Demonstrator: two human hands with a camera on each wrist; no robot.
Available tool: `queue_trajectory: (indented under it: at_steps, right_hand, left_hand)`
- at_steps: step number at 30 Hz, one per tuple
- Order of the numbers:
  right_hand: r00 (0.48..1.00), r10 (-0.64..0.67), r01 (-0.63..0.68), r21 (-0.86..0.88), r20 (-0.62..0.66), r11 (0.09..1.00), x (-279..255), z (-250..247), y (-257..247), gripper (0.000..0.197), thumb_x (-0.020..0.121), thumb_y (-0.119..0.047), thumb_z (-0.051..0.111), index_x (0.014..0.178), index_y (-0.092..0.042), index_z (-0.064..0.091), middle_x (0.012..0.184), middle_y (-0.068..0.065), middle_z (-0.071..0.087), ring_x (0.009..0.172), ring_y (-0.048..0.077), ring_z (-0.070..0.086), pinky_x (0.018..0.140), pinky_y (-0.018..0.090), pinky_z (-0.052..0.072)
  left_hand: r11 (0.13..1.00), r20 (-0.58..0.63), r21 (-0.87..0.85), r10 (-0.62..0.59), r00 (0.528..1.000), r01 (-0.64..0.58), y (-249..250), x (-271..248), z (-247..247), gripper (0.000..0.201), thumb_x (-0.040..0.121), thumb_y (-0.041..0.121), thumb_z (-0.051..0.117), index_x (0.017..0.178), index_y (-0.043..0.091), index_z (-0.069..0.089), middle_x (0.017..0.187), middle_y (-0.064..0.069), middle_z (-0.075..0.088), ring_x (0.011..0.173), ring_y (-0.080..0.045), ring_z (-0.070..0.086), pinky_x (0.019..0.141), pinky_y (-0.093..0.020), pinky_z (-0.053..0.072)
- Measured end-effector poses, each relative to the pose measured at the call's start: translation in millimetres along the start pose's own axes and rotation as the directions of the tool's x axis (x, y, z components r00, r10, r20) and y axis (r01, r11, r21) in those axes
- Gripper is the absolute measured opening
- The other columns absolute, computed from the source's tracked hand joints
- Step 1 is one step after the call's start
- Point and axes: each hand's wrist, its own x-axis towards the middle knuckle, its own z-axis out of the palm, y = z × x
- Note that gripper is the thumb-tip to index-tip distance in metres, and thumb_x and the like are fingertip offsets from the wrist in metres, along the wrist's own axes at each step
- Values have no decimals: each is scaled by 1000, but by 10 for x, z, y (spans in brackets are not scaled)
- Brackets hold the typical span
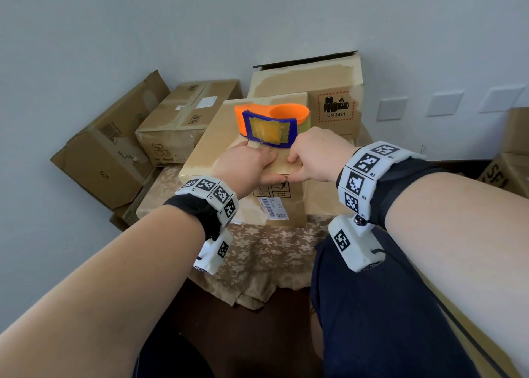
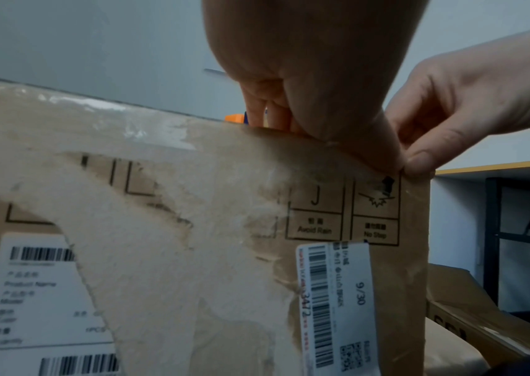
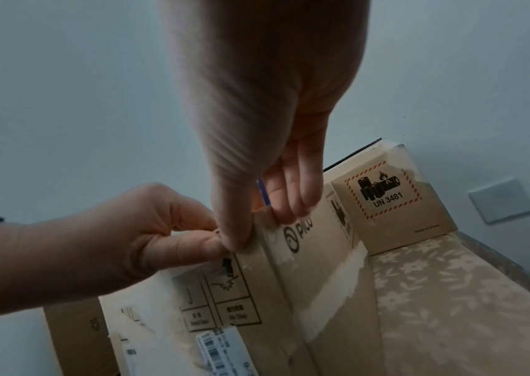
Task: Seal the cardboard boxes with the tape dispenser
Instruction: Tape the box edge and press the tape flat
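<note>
A worn cardboard box (image 1: 217, 137) with torn labels (image 2: 193, 229) stands on the table. An orange and blue tape dispenser (image 1: 272, 123) lies on its far top; only an orange sliver (image 2: 234, 119) shows over the edge in the left wrist view. A darker brown strip (image 1: 274, 160) runs from the dispenser to the near edge. My left hand (image 1: 252, 163) lies on the box top with straight fingers, its thumb on the front face. My right hand (image 1: 315, 154) pinches the same top edge, thumb (image 2: 424, 152) on the front face beside the left thumb, bent fingers on top.
A larger box marked UN 3481 (image 1: 329, 91) stands behind, touching the worked box. Two more boxes (image 1: 186, 114) (image 1: 106, 154) lean at the left, another (image 1: 509, 160) at the right. The floral tablecloth (image 1: 257, 249) hangs over the near edge by my legs.
</note>
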Motion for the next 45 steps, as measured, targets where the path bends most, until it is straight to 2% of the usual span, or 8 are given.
queue_trajectory:
  at_steps: [6, 11, 15, 18, 24, 30, 38, 45]
  right_hand:
    - [1000, 6, -6, -103, -2, 995, 39, 2, -45, 30, 82, -41, 66, 84, -11, 66, 73, 1, 56, 73, 24, 58, 53, 26, 38]
    - [999, 20, -25, -185, -29, 983, 38, 19, -119, 46, 81, -41, 70, 62, -16, 36, 63, -1, 39, 68, 25, 50, 57, 30, 37]
    - [999, 36, -33, -234, 9, 972, 18, -28, -190, 40, 82, -44, 70, 77, -13, 44, 66, -1, 38, 71, 24, 50, 61, 32, 40]
    - [998, 31, -16, -246, 56, 969, 26, -88, -235, 41, 83, -48, 67, 83, -12, 46, 71, 0, 43, 73, 23, 51, 62, 32, 41]
    - [981, 89, -28, -323, 174, 946, 167, -123, -353, 36, 86, -46, 64, 90, -12, 55, 76, 1, 52, 76, 23, 56, 62, 32, 44]
    - [968, 141, -51, -386, 206, 921, 239, -119, -416, 29, 86, -38, 68, 93, -11, 60, 73, 1, 52, 72, 22, 57, 52, 31, 41]
    - [973, 125, -17, -475, 196, 880, 197, -149, -524, 22, 92, -31, 60, 82, -13, 53, 69, -1, 47, 54, 15, 42, 42, 28, 28]
    - [954, 175, -54, -437, 242, 898, 221, -199, -617, 16, 96, -25, 54, 87, -13, 49, 69, 0, 43, 69, 17, 46, 53, 28, 35]
  left_hand:
    - [1000, -29, 28, 8, 1000, -8, -10, 17, 24, 59, 89, 60, 42, 130, 18, 51, 124, -1, 60, 113, -21, 56, 113, -35, 21]
    - [1000, -42, 18, 0, 999, 0, 21, 4, 13, 56, 86, 60, 49, 122, 18, 55, 118, -1, 63, 109, -22, 57, 111, -34, 21]
    - [996, -42, -89, -7, 999, 3, -13, -30, 30, 58, 83, 59, 56, 125, 19, 53, 123, 1, 60, 107, -24, 56, 104, -35, 29]
    - [981, -35, -195, 6, 999, -13, -81, -73, 42, 61, 89, 54, 51, 140, 23, 42, 142, 3, 47, 123, -22, 49, 108, -37, 21]
    - [995, 117, -99, 11, 993, 1, -239, -117, -9, 68, 93, 54, 44, 151, 31, 17, 156, 5, 24, 145, -17, 16, 118, -43, 0]
    - [997, 222, -42, -53, 973, 64, -357, -301, -137, 65, 96, 45, 43, 152, 26, 16, 158, 7, 15, 147, -19, 0, 118, -42, 0]
    - [991, 118, -129, -13, 993, 28, -335, -318, 64, 60, 101, 43, 29, 153, 19, 10, 160, 2, 6, 147, -19, 6, 118, -42, 14]
    - [973, 38, -229, 5, 999, 4, -318, -274, 207, 59, 101, 44, 27, 153, 26, 7, 159, 9, 8, 146, -16, 10, 117, -42, 10]
